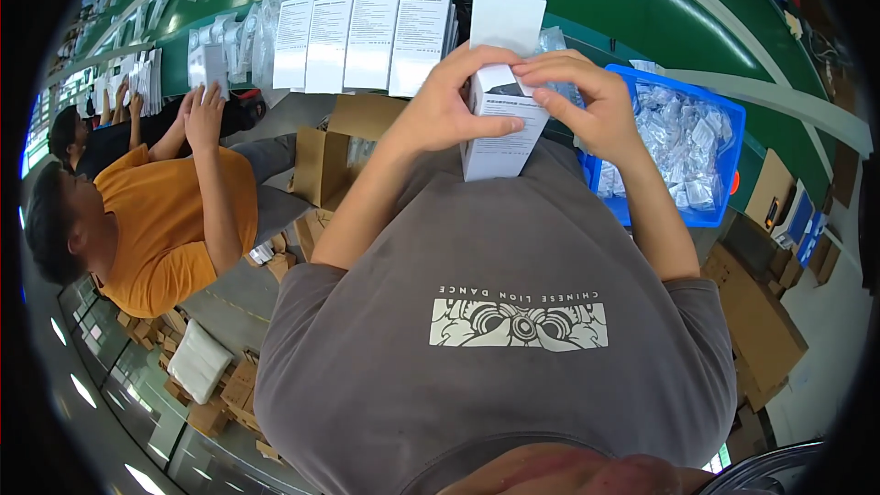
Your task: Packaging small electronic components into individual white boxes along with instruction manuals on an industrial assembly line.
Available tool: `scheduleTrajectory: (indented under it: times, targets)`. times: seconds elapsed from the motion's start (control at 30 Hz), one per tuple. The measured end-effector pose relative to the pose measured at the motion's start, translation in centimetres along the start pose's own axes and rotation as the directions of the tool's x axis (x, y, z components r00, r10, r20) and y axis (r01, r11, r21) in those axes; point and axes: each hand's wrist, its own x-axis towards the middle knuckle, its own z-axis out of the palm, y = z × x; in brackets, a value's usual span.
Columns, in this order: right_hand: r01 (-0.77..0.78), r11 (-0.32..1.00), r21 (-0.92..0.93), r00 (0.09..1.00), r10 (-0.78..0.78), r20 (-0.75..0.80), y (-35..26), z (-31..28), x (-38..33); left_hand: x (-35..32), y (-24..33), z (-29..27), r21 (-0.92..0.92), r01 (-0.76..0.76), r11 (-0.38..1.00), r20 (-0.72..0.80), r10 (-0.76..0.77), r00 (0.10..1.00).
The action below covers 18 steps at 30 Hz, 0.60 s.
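Head camera looks steeply down (fisheye, close) over chest toward the green table (587, 0).

Both bare forearms reach up and converge in front of the chest. The left hand (449, 101) is curled in a grip, thumb forward; the right hand (587, 101) pinches with bent fingers.

Left hand (449, 105) and right hand (587, 101) grip an open white carton (500, 128); a clear plastic packet (555, 90) sits under the right fingertips (541, 96); blue bin (729, 142) beyond the right fingers.
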Motion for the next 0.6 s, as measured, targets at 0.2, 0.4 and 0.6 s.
scheduleTrajectory:
  times: [0.2,0.4,0.6]
  targets:
    - [-0.123,0.992,0.012,0.963,0.122,-0.242,0.7,-1.6,4.9,-0.7,0.2,0.2,-0.003,0.035,0.999,0.113,-0.035,0.993]
    - [0.29,0.894,-0.342,0.917,-0.361,-0.167,2.5,-0.3,5.6,-1.3,0.0,0.5,-0.105,0.066,0.992,0.058,-0.061,0.996]
    - [-0.16,0.978,0.133,0.975,0.178,-0.131,0.0,-1.0,5.5,-1.6,-0.1,0.7,-0.132,0.06,0.989,0.067,-0.052,0.996]
